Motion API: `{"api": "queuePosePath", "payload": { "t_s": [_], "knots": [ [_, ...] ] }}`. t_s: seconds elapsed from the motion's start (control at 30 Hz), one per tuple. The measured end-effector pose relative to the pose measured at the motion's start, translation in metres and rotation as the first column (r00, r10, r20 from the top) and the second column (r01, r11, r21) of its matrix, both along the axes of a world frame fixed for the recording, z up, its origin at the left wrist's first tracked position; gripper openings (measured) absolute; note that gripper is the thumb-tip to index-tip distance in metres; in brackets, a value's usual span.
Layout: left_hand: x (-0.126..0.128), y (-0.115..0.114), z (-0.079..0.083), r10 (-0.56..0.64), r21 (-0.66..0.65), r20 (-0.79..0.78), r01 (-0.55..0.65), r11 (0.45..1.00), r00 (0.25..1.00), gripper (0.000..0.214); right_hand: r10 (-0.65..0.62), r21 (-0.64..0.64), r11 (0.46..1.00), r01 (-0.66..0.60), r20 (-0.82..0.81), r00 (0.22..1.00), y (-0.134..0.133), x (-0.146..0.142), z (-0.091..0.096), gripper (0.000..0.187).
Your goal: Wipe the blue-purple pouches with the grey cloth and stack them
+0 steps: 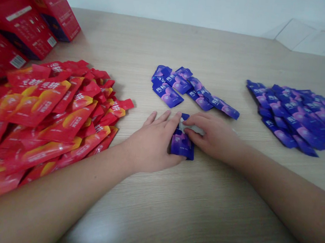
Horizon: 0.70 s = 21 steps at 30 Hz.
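And here is the purple pouch [182,147], flat on the pale wood-grained table [199,210] right between the two hands, its long side running away from the person. Deep blue-violet it is, softening to lilac through the middle, with a pale flower-like mark near the centre and a tiny line of light print below. The lower edge looks darker and plain; much of the upper part is hidden by fingers.

The left hand [156,142] lies palm down, fingers spread, forefinger and thumb framing the pouch's left side and steadying it without a grip. Over on the right, the right hand [214,136] has thumb and fingers pinched together on a whitish wad [195,130], pressed to the pouch's upper face; what the wad is made of, one cannot tell.

Just beyond lies a loose cluster of purple pouches [181,83], overlapping, showing the same lilac patches and white characters.
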<state>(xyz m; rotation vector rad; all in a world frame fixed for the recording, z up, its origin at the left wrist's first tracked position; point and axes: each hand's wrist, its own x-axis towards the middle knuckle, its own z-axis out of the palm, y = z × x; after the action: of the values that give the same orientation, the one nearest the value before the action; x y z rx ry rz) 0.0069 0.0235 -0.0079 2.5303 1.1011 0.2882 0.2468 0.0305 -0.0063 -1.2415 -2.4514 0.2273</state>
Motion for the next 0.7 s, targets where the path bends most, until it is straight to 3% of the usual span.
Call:
{"api": "queuePosePath", "payload": {
  "t_s": [0.1, 0.2, 0.3, 0.4, 0.47, 0.7],
  "knots": [
    [0.001, 0.0, 0.001, 0.001, 0.004, -0.017, -0.001, 1.0, 1.0, 0.113, -0.075, 0.056, 0.996, 0.075, -0.001, 0.997, 0.003, 0.0, -0.003, 0.02],
    [0.001, 0.0, 0.0, 0.002, 0.01, -0.022, -0.001, 1.0, 1.0, 0.113, -0.093, 0.054, 0.993, 0.1, -0.128, 0.987, 0.002, 0.002, 0.0, 0.021],
    [0.001, 0.0, 0.0, 0.01, 0.014, -0.013, -0.01, 1.0, 1.0, 0.113, 0.005, -0.057, 0.998, -0.019, -0.242, 0.97, -0.002, 0.006, 0.008, 0.022],
    [0.001, -0.001, 0.0, 0.014, 0.008, 0.003, -0.014, 1.0, 1.0, 0.109, 0.174, -0.21, 0.953, -0.22, -0.217, 0.961, -0.006, 0.008, 0.014, 0.018],
    [0.0, -0.001, 0.0, 0.014, 0.003, 0.011, -0.014, 1.0, 1.0, 0.105, 0.235, -0.256, 0.927, -0.275, -0.177, 0.956, -0.008, 0.007, 0.015, 0.014],
    [0.0, 0.0, -0.001, 0.018, -0.011, 0.008, -0.017, 1.0, 1.0, 0.109, 0.188, -0.145, 0.97, -0.196, -0.069, 0.98, -0.002, -0.006, 0.01, 0.01]
  ]
}}
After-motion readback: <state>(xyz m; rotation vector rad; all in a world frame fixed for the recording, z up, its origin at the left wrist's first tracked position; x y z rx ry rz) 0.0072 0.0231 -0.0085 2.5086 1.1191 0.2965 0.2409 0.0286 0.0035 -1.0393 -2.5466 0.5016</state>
